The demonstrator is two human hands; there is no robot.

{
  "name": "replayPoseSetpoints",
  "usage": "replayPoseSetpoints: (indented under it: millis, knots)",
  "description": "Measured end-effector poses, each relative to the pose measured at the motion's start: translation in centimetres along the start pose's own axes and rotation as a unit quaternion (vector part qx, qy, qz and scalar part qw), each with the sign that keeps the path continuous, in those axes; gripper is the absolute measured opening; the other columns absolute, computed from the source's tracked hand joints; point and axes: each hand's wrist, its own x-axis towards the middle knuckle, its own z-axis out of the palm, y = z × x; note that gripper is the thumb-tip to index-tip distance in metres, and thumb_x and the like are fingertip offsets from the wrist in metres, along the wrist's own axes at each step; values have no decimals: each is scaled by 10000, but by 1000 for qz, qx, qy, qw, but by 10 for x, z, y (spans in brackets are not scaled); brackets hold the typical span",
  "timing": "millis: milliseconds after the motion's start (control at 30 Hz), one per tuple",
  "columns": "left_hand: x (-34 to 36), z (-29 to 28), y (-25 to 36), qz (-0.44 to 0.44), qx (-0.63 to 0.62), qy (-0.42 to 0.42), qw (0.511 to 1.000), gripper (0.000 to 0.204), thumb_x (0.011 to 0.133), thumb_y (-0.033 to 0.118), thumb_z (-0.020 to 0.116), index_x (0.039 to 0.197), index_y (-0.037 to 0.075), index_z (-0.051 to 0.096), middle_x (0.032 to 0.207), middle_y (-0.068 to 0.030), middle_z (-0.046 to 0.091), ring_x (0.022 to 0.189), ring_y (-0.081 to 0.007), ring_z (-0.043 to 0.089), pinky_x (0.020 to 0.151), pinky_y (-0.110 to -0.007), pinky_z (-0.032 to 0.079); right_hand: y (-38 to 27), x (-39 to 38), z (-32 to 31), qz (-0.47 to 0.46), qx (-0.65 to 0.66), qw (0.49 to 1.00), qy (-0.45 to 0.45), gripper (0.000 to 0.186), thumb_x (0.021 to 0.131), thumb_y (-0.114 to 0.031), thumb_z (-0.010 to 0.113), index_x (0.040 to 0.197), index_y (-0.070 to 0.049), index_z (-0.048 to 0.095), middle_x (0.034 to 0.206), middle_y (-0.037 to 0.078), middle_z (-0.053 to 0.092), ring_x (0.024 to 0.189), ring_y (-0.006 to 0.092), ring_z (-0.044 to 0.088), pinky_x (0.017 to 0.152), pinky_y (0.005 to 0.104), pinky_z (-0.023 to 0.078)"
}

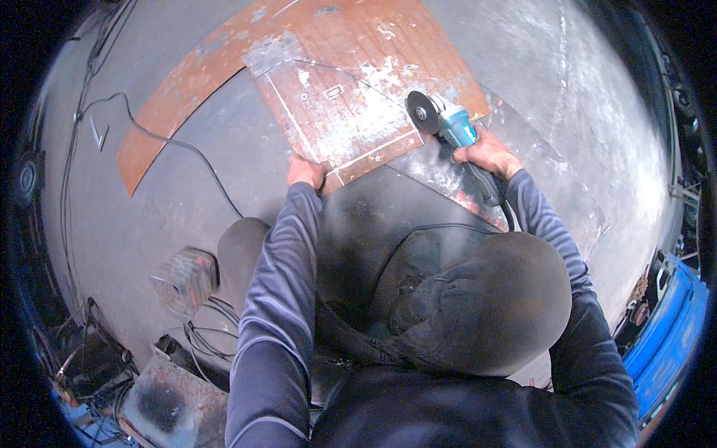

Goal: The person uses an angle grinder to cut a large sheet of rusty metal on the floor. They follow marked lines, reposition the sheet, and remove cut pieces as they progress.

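Note:
A rust-brown metal sheet [418, 45] with pale scuffs and white marked lines lies on the grey floor in front of me. My left hand [305, 172] is closed on the sheet's near left corner. In my right hand [489, 155] is an angle grinder [458, 128] with a teal body, its fingers wrapped round the handle. The grinder's black disc [423, 112] is tilted up over the sheet's right side, near a white line. Whether the disc touches the metal I cannot tell. A black cord leaves the grinder's back end beside my right forearm.
A curved rust-brown strip [183, 93] extends left of the sheet. A dark cable [175, 142] crosses the left floor near a small metal piece [98, 134]. A blurred box-shaped object [187, 278] and a stained metal piece [168, 396] lie lower left. Blue metalwork [668, 328] stands right.

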Motion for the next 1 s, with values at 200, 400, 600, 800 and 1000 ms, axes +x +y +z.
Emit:
replayPoseSetpoints:
  millis: [200, 400, 600, 800, 1000]
  knots:
    - [-7, 1, 4, -16, -1, 34, 999, 933, 689, 318, 974, 1408, -55, 511, 1342, -234, 679, 1252, -345, 660, 1080, -385, 496, 4, 11, 5, -14, 1, 1000, -1, 836, 635, -366, 883, 1324, 33, 628, 1260, 230, 706, 1193, 337, 678, 1034, 402, 510]
    - [-22, -3, 20, -18, -6, 26, 999, 967, 687, 311, 977, 1431, -60, 482, 1356, -260, 661, 1261, -361, 651, 1084, -394, 497, 10, 14, 3, 20, -46, 999, 0, 884, 624, -396, 884, 1345, 36, 610, 1269, 237, 702, 1200, 344, 678, 1025, 413, 518]
    - [-20, -4, 11, -28, -7, 29, 999, 970, 680, 340, 972, 1400, -75, 470, 1343, -298, 648, 1293, -386, 624, 1097, -409, 489, -11, -2, 2, 3, 60, 997, -50, 845, 637, -407, 867, 1301, 53, 622, 1221, 251, 707, 1103, 349, 705, 952, 441, 541]
    - [-13, -2, 1, -12, -24, 29, 999, 980, 664, 342, 975, 1390, -82, 470, 1330, -293, 656, 1278, -393, 631, 1081, -413, 503, 2, 13, 10, -28, 90, 995, -35, 662, 738, -347, 835, 1240, 49, 664, 1126, 204, 722, 1032, 254, 707, 890, 399, 547]
    - [-19, 2, 12, 1, -35, 25, 999, 976, 657, 317, 980, 1387, -80, 467, 1320, -289, 663, 1259, -405, 640, 1068, -422, 512, 20, 32, 9, -34, 30, 997, -55, 574, 836, -437, 810, 1236, -44, 691, 1161, 99, 718, 1037, 206, 668, 928, 386, 526]
